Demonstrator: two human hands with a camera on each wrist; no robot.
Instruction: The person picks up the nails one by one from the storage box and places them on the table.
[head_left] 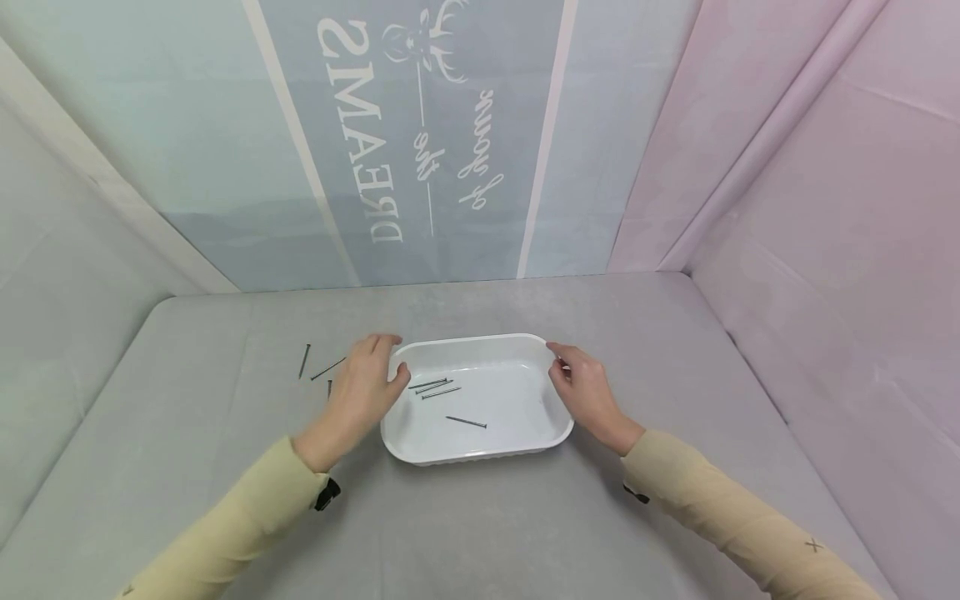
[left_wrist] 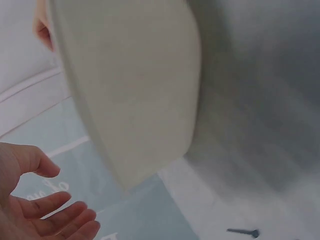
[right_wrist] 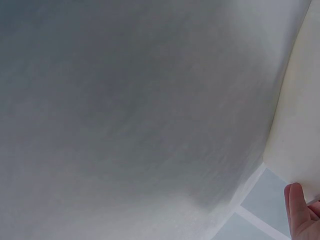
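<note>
A white rectangular tray (head_left: pixel 517 404) with rounded corners stands on the grey table, several dark nails (head_left: pixel 467 422) lying in its left half. My left hand (head_left: pixel 365 379) is at the tray's left end, thumb and fingers spread apart. In the left wrist view, a gap shows between this left hand (left_wrist: pixel 47 205) and the tray's outer wall (left_wrist: pixel 135 90). At the far right corner, my right hand (head_left: pixel 588 392) pinches the rim. The right wrist view shows its fingers (right_wrist: pixel 297 207) against the tray's outside. Beside my left hand, loose nails (head_left: pixel 303 361) lie on the table.
The grey table (head_left: pixel 480 533) meets a blue-grey printed cloth wall (head_left: pixel 450 167) at the back. Pale cloth walls rise at the left and at the right (head_left: pixel 847 275). One loose nail (head_left: pixel 329 388) is partly covered by my left hand.
</note>
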